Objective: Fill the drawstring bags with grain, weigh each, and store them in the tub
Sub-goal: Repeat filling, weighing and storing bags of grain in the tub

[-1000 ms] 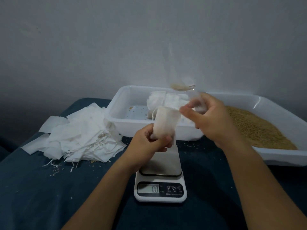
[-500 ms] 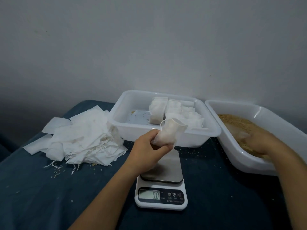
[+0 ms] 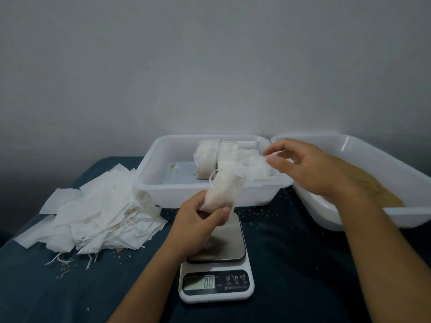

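R hand (image 3: pixel 310 169) is back up from the grain tray (image 3: pixel 349 145) since half a sec ago, fingers pinching a blurred clear scoop, near the bag (image 3: pixel 224 190). L hand (image 3: pixel 200 215) grips bag above scale (image 3: pixel 217 285), reading 0.0. Filling goes on; not weighed yet.

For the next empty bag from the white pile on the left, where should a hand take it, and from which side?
Probably by the flat edge of a top sheet on the pile of empty bags, coming from above with the right hand: the bags lie flat and overlapping, strings tangled at the front. The left hand holds a bag.
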`<state>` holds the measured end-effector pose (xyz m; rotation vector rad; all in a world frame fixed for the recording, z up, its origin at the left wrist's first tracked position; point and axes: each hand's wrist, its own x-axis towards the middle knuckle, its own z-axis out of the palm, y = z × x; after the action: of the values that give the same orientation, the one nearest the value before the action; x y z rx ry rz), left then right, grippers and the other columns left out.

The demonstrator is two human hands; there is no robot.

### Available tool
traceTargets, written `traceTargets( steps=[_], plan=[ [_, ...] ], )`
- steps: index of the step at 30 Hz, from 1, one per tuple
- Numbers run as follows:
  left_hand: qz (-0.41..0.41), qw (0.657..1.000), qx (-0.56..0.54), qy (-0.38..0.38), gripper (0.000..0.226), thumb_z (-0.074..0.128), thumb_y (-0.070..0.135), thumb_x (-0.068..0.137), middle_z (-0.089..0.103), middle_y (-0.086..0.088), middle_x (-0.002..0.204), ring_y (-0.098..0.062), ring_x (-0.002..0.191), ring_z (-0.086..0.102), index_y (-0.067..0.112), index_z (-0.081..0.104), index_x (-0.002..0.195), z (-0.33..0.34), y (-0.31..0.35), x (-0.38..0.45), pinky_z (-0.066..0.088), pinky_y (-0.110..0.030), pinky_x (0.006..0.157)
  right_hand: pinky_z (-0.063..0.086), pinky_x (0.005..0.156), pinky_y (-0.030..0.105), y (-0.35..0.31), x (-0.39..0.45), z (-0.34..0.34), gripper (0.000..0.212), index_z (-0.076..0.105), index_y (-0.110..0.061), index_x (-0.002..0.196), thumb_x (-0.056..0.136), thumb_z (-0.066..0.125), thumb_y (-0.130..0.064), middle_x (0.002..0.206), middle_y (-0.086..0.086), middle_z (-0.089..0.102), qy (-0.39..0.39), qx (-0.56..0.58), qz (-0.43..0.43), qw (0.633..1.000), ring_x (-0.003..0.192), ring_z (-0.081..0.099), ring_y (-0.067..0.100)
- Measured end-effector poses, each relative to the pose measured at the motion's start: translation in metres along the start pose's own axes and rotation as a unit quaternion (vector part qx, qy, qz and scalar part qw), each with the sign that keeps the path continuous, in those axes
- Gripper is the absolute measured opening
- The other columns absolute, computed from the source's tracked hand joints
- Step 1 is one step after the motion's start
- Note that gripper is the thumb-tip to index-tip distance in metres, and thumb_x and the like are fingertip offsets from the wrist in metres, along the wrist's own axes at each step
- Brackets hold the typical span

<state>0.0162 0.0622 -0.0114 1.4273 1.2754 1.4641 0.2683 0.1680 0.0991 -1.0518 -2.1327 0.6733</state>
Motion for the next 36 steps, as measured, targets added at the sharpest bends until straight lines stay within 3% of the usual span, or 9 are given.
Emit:
traceTargets(
  steps=[3,6,8,11,15,20,27,30,36],
  plan=[
    [0.011,1.000,0.020,-0.021,0.022,0.080,0.031,0.087,0.077,-0.002,0.096,-0.024,0.091,0.075,0.037,0.075,0.107,0.002,0.001,-0.002,0.064,-0.045,0.083,0.053,0.097,0.027,-0.024,0.001,0.023,0.036,0.068,-0.053,0.118,0.085,0.066,-0.069,0.124,-0.034,0.064,-0.185,-0.013,-0.041,0.982,0.119,0.059,-0.013],
    [0.001,0.999,0.038,-0.030,0.023,0.077,0.030,0.087,0.078,-0.001,0.096,-0.022,0.088,0.075,0.039,0.074,0.107,0.007,0.003,-0.002,0.064,-0.044,0.081,0.055,0.095,0.033,-0.018,0.009,0.038,0.027,0.074,-0.035,0.112,0.094,0.071,-0.054,0.108,-0.016,0.072,-0.207,-0.054,-0.060,0.975,0.102,0.065,0.000],
    [-0.002,0.999,0.031,-0.028,0.023,0.076,0.031,0.087,0.078,0.000,0.095,-0.019,0.085,0.074,0.041,0.074,0.107,0.012,0.004,0.000,0.063,-0.037,0.078,0.052,0.078,0.032,-0.013,0.012,0.041,0.028,0.074,-0.018,0.094,0.098,0.071,-0.045,0.085,0.000,0.068,-0.195,-0.044,-0.069,0.977,0.078,0.062,0.008],
    [-0.028,0.999,-0.028,-0.002,0.024,0.076,0.033,0.085,0.078,0.001,0.097,-0.012,0.084,0.072,0.040,0.075,0.107,0.027,0.013,0.008,0.059,-0.028,0.075,0.051,0.065,0.017,-0.004,0.014,0.033,0.029,0.073,-0.012,0.084,0.099,0.072,-0.037,0.077,-0.001,0.070,-0.162,0.015,-0.041,0.986,0.074,0.070,0.007],
    [-0.082,0.983,-0.164,0.025,0.024,0.077,0.032,0.081,0.078,0.006,0.097,-0.002,0.078,0.069,0.036,0.078,0.104,0.049,0.034,0.035,0.053,-0.020,0.066,0.058,0.072,0.021,0.007,0.018,0.013,0.018,0.082,-0.019,0.093,0.097,0.073,-0.034,0.088,0.001,0.078,-0.089,0.113,-0.039,0.989,0.081,0.073,0.009],
    [-0.099,0.972,-0.215,-0.003,0.018,0.067,0.019,0.101,0.072,-0.008,0.124,-0.018,0.112,0.072,0.016,0.068,0.118,0.084,0.059,0.081,0.061,-0.030,0.084,0.061,0.073,0.026,0.029,0.019,-0.012,0.020,0.083,-0.025,0.099,0.092,0.072,-0.039,0.096,0.005,0.080,0.019,0.183,-0.042,0.982,0.087,0.076,0.018],
    [-0.065,0.989,-0.126,-0.036,0.024,0.074,0.010,0.093,0.073,-0.012,0.114,-0.022,0.101,0.076,0.012,0.067,0.116,0.128,0.065,0.121,0.063,-0.029,0.086,0.062,0.074,0.028,0.063,0.012,-0.037,0.035,0.082,-0.033,0.098,0.090,0.060,-0.060,0.097,-0.001,0.081,0.066,0.162,0.004,0.985,0.089,0.077,0.018],
    [-0.069,0.992,-0.095,-0.038,0.028,0.079,0.012,0.089,0.074,-0.009,0.109,-0.024,0.100,0.076,0.014,0.068,0.115,0.139,0.061,0.128,0.063,-0.039,0.091,0.063,0.082,0.038,0.075,0.015,-0.039,0.039,0.082,-0.031,0.096,0.091,0.060,-0.062,0.096,-0.002,0.081,0.086,0.149,0.039,0.984,0.090,0.078,0.018],
    [-0.080,0.995,-0.045,-0.031,0.025,0.078,0.011,0.086,0.075,-0.010,0.106,-0.027,0.102,0.075,0.015,0.068,0.109,0.150,0.049,0.136,0.062,-0.048,0.094,0.062,0.079,0.044,0.091,0.015,-0.040,0.039,0.077,-0.037,0.084,0.098,0.055,-0.067,0.080,-0.012,0.078,0.137,0.024,0.090,0.986,0.070,0.077,0.007]
  ],
)
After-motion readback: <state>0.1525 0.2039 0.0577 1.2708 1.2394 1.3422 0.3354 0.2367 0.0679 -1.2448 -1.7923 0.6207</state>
